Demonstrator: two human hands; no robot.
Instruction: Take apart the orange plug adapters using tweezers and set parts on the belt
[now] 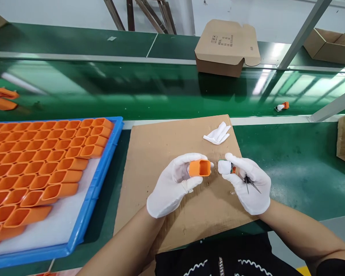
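Observation:
My left hand, in a white glove, grips an orange plastic housing whose open end faces right. Just across from it, my gloved right hand pinches a small component with a white block at its front and a green and orange part behind. A short gap separates the component from the housing's mouth. Dark pointed tweezers are tucked in the right palm, tips toward the wrist. Both hands are above a brown cardboard sheet. A loose white glove lies near the sheet's top right corner.
At left, a blue tray holds rows of orange housings. A cardboard box stands on the rear ledge, with an open carton farther right. One small orange and white part lies behind a metal post. Orange pieces sit far left.

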